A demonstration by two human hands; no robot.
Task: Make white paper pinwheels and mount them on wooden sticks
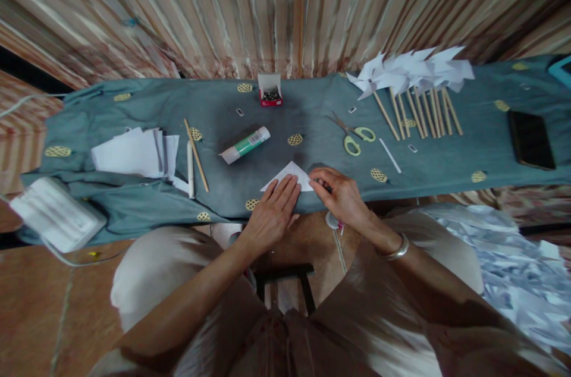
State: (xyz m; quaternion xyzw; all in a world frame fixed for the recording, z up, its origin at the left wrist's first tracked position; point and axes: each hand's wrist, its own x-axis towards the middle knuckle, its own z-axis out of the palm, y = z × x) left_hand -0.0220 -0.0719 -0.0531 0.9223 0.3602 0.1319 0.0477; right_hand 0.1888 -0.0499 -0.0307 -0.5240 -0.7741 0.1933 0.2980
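A white paper triangle point(292, 171) lies on the green cloth near the front edge, point facing away from me. My left hand point(273, 210) rests flat on it, fingers stretched out. At the triangle's right corner is my right hand point(338, 191), its fingers closed around a small dark object point(325, 185), mostly hidden. Beyond the triangle lies a green and white glue tube point(245, 144). Scissors with light green handles point(352, 133) lie open to the right, beside a thin white paper strip point(390, 156).
White paper pinwheels point(413, 72) on sticks, a dark phone point(530, 140) right. A red box point(270, 95) of small metal pieces at the back. Paper sheets point(129, 153), a wooden stick point(196, 155) and a white power strip point(60, 213) left. Paper heap point(513, 270) lower right.
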